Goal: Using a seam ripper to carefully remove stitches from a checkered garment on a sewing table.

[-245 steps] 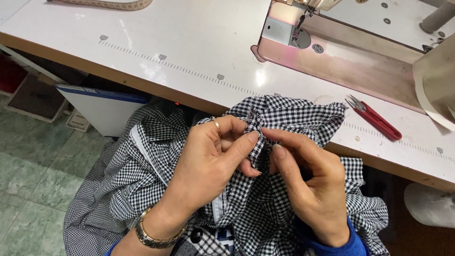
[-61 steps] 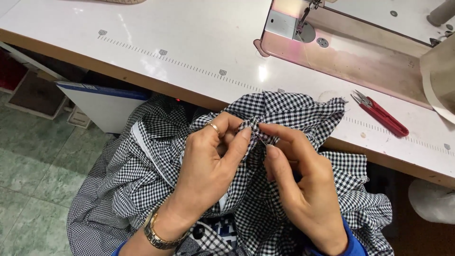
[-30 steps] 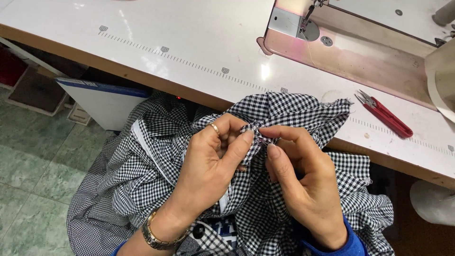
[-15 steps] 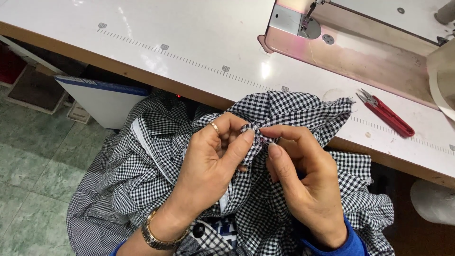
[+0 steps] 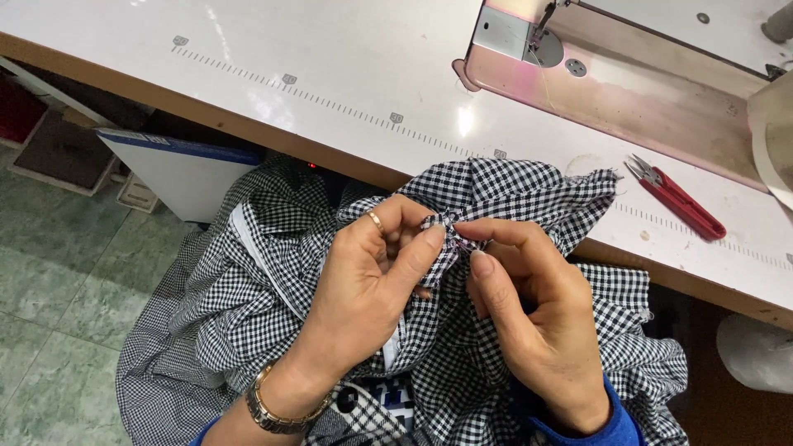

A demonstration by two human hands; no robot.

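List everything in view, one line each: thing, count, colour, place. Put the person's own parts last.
checked fabric: one, black and white, bunched on the lap and over the table edge.
thread snips: one, red handles, on the table at right.
sewing machine: one, pale, upper right.
table: one, white with a printed ruler strip.
floor: green tiles, left.
left hand: pinching the fabric; ring, wrist bracelet.
right hand: pinching the same fold.

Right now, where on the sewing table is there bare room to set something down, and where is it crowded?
The white table is bare left of the sewing machine bed, back from the printed ruler strip. A smaller bare patch lies between machine bed and checked fabric. Crowded: the near edge, where both hands, left hand and right hand, pinch fabric, and by the red snips.
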